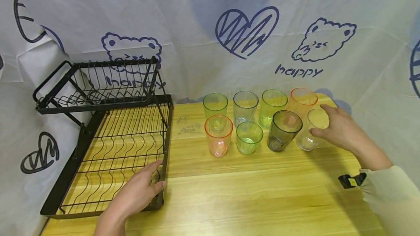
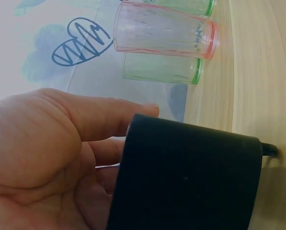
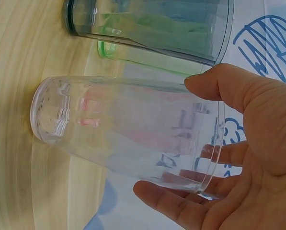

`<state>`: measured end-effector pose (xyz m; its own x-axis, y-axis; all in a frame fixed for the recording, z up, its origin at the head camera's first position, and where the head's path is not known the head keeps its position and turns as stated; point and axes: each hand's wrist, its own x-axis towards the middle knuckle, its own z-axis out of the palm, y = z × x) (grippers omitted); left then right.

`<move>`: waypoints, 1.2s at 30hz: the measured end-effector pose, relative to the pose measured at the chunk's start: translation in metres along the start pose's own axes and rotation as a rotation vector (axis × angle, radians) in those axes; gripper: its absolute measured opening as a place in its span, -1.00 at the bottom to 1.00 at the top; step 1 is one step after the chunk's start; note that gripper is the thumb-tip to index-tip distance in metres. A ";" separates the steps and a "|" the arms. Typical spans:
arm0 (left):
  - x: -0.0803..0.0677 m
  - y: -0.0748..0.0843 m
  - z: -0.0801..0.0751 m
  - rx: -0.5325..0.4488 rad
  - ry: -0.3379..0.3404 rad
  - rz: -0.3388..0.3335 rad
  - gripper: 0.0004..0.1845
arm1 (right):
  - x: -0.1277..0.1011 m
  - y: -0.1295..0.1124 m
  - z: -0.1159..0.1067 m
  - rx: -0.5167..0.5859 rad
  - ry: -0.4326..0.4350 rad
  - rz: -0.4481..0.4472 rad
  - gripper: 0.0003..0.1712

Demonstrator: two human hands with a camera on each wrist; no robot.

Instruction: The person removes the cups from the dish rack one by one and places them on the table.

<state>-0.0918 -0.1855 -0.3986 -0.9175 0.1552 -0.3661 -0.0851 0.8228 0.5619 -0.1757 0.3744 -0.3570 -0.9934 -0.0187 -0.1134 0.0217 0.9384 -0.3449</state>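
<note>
My right hand (image 1: 342, 128) is round the upper part of a clear glass (image 3: 128, 127), thumb on one side and fingers on the other. The glass stands upright on the table, at the right end of the front row. Beside it is a dark grey glass (image 1: 284, 130); a red-rimmed glass (image 1: 303, 101) is behind. My left hand (image 1: 136, 192) reaches over the front right part of a black dish rack (image 1: 167, 145), fingers relaxed and holding nothing. In the left wrist view, a black rack part (image 2: 190, 177) hides some of its fingers.
More tumblers stand in two rows: a red-rimmed one (image 1: 219, 137), a short green one (image 1: 249, 138), a blue-rimmed one (image 1: 245, 105) and two taller green ones (image 1: 214, 103) (image 1: 273, 103). The rack's raised upper tier (image 1: 98, 101) is at left. A printed cloth (image 1: 197, 46) hangs behind the wooden table (image 1: 246, 199).
</note>
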 end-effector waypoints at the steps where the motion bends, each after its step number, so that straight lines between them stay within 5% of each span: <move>1: 0.000 0.000 0.000 0.004 0.001 0.003 -0.19 | 0.000 0.000 0.000 0.001 -0.001 0.000 0.22; 36: -0.001 0.000 0.000 0.010 -0.001 0.015 -0.17 | 0.000 0.007 0.006 0.011 0.068 0.016 0.21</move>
<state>-0.0909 -0.1853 -0.3979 -0.9181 0.1687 -0.3585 -0.0671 0.8256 0.5603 -0.1754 0.3788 -0.3648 -0.9982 0.0204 -0.0556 0.0388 0.9344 -0.3540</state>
